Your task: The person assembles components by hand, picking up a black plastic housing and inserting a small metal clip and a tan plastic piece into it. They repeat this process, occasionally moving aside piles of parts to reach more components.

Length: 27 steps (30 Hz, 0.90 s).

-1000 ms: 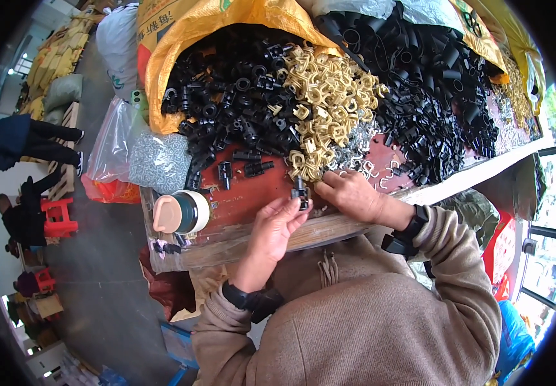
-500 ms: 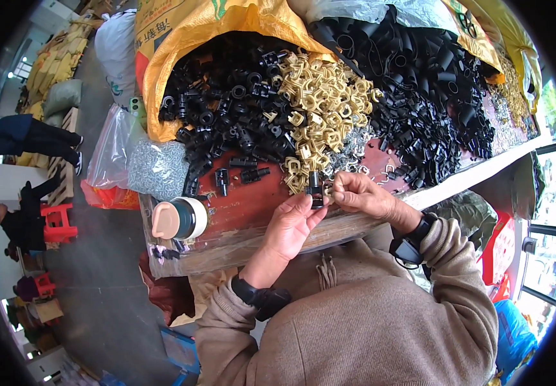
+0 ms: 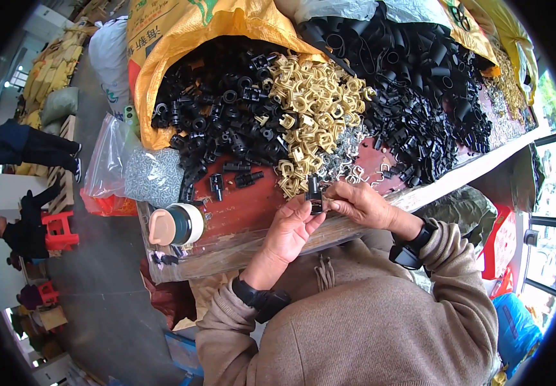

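Near the table's front edge, my left hand [image 3: 287, 237] is closed on a small black plastic fitting [image 3: 314, 187], which stands upright with its tubular end pointing away from me. The fingers of my right hand [image 3: 363, 204] are pinched together against the fitting's right side. Whatever they hold there is hidden by the fingertips. Just beyond my hands lies a heap of cream-coloured plastic clips [image 3: 316, 103], with small silvery metal hooks [image 3: 348, 154] beside it. Black fittings [image 3: 226, 128] like the held one are piled to the left; a couple lie loose on the red tabletop [image 3: 239, 209].
A lidded cup [image 3: 191, 222] stands at the table's left front, with a bag of screws [image 3: 154, 175] behind it. Small black parts [image 3: 419, 125] heap up on the right. An orange woven sack [image 3: 152, 83] lies behind the pile. Two people [image 3: 27, 145] are far left.
My right fingertips have moved slightly left and down, closer against the black fitting. My left hand keeps its hold. The whole view has shifted a little.
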Motion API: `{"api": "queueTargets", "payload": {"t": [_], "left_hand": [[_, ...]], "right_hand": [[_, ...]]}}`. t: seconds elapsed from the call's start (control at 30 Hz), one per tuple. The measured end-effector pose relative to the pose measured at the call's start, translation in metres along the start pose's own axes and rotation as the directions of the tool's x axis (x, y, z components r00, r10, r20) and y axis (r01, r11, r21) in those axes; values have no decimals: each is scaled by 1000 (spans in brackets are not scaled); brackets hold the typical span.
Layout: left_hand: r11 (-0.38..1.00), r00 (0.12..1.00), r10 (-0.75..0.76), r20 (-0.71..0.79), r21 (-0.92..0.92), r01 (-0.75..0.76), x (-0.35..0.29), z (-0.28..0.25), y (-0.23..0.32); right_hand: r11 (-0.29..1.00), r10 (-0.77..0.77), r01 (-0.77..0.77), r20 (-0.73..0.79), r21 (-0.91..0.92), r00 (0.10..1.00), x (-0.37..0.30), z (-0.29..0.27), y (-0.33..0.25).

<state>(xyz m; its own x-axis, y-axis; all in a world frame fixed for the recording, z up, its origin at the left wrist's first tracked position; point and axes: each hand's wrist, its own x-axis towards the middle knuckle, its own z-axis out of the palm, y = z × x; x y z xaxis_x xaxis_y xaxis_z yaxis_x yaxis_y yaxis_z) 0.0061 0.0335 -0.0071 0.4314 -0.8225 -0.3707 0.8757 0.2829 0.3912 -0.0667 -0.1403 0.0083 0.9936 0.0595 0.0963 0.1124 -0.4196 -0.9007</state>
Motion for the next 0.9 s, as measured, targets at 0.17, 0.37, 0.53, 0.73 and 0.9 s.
{"api": "queueTargets", "payload": {"t": [0.17,0.37,0.53,0.73,0.9], "left_hand": [[1000,1000,-17,-8,-12,17,-1,0,0],[1000,999,-4,41,-22,5,-4,-1,1],[999,998,-9,55,39,7,-6,2,2],[992,998,-59,2,109,58,-8,3,0],[997,999,-43,20,70,41,-9,0,-4]], "right_hand": [[999,-29,29,-25,-19,999,-1,-3,-7],[918,240,-269,131,291,962,-2,-4,-3],[842,211,-213,62,496,976,-2,-8,-1],[843,128,-127,36,523,991,8,-19,-29],[873,92,-110,62,475,994,8,-12,-33]]}}
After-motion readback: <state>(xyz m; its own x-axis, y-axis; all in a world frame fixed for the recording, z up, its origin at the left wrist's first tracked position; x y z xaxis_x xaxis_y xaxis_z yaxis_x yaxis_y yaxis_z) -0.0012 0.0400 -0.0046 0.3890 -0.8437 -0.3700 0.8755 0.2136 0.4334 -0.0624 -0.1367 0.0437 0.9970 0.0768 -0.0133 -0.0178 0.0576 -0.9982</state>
